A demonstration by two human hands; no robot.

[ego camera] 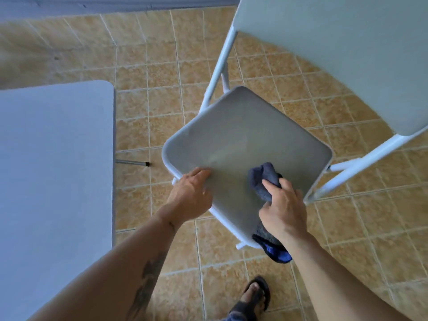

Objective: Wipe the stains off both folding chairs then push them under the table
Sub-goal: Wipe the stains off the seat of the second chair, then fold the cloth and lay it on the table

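The folding chair [245, 144] stands on the tiled floor [150, 66] just beside the counter [53, 158]; the left hand [190, 195] grips its seat's front edge; the right hand [283, 209] presses a bunched dark cloth [264, 179] onto the seat.

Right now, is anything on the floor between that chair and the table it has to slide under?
Nothing visible blocks it. Only bare tiled floor lies between the chair and the table; the table's leg tip pokes out near the edge.
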